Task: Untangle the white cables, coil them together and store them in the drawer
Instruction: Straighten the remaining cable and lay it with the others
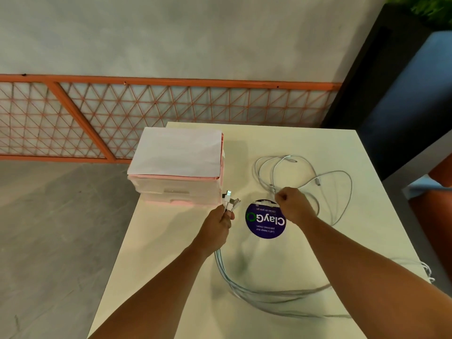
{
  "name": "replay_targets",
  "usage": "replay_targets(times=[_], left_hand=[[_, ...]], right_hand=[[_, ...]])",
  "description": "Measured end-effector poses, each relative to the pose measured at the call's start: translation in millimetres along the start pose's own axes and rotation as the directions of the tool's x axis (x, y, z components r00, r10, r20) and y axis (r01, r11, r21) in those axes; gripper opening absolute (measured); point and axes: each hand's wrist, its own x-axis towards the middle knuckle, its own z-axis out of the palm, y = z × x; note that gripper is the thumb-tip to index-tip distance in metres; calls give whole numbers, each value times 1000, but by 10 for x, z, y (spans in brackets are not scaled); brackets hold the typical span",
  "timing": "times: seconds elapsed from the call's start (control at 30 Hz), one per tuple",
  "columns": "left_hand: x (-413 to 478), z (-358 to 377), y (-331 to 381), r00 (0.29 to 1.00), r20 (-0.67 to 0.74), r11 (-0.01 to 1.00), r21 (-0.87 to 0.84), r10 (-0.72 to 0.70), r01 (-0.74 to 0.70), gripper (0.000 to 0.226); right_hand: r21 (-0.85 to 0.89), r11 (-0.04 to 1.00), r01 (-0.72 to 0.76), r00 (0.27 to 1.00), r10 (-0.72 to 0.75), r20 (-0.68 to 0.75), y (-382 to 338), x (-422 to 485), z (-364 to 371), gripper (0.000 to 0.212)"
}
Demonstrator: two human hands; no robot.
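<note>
A: White USB cables [256,296]: plug ends bunched inside left hand [220,221], fingers curled tight around them; loose loops beyond right hand [293,205], pinching strands.

B: Risk?

A: Knots tightening if yanked apart; drawer unit [181,192] just left of grip.

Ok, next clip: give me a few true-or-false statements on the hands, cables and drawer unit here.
1. The left grip holds the white cables by their plug ends. True.
2. A drawer of the pink drawer unit is pulled open. False: both look shut.
3. The right grip rests flat and empty. False: it pinches cable strands.
4. A paper sheet lies on the drawer unit. True.
</note>
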Motion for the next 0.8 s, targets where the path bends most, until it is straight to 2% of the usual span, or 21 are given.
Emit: replay_targets(times=[0.1, 0.33, 0.47, 0.63, 0.73, 0.8], left_hand=[[12, -11, 11, 999, -32, 999, -50, -10, 9, 25], [12, -17, 38, 999, -52, 999, -45, 14, -16, 27], [-7, -14, 88, 998, -58, 998, -58, 14, -18, 26], [-80, -6, 168, 998, -63, 992, -123, 12, -20, 26], [-141, -1, 227, 999, -51, 978, -207, 9, -19, 26], [-179, -7, 259, 998, -56, 969, -246, 3, -16, 25]], right_hand=[[-141, 987, -77, 997, 76, -11, 217, 18, 74, 20], [-223, 968, -116, 991, 97, -94, 388, -148, 203, 11], [-150, 982, -111, 985, 89, -150, 336, -151, 77, 10], [93, 994, -49, 970, 69, -232, 155, -188, -143, 20], [90, 995, -44, 969, 64, -240, -2, -205, -306, 24], [149, 989, -23, 955, 66, -288, -141, -239, -421, 23]])
